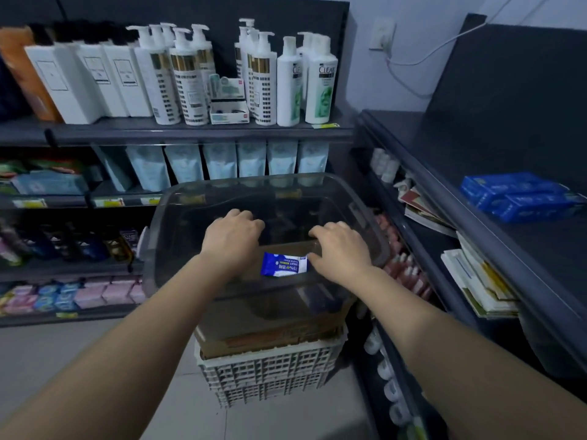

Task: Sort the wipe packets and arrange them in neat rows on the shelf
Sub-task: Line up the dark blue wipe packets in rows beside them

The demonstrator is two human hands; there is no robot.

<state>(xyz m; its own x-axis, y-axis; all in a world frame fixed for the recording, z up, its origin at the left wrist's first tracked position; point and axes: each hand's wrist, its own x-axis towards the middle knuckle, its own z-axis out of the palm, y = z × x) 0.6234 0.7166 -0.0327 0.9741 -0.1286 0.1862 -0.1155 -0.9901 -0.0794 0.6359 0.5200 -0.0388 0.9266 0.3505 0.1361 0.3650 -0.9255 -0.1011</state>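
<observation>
Dark shelves (190, 131) of toiletries line a tiled floor (95, 360). A smoky clear bin (368, 214) sits on a cardboard box (286, 335) atop a white crate (270, 373). One blue wipe packet (282, 265) lies inside, touching the right grip (341, 249) at its thumb. The left grip (232, 239) curls down beside it. I cannot tell whether either grip pinches anything. More blue packets (517, 196) rest on the right-hand shelf (556, 246).

The right hand (341, 249) covers one end of the blue-and-white wipe packet (283, 264), its print too small to read. Fingertips of the left hand (233, 239) curl out of sight.
</observation>
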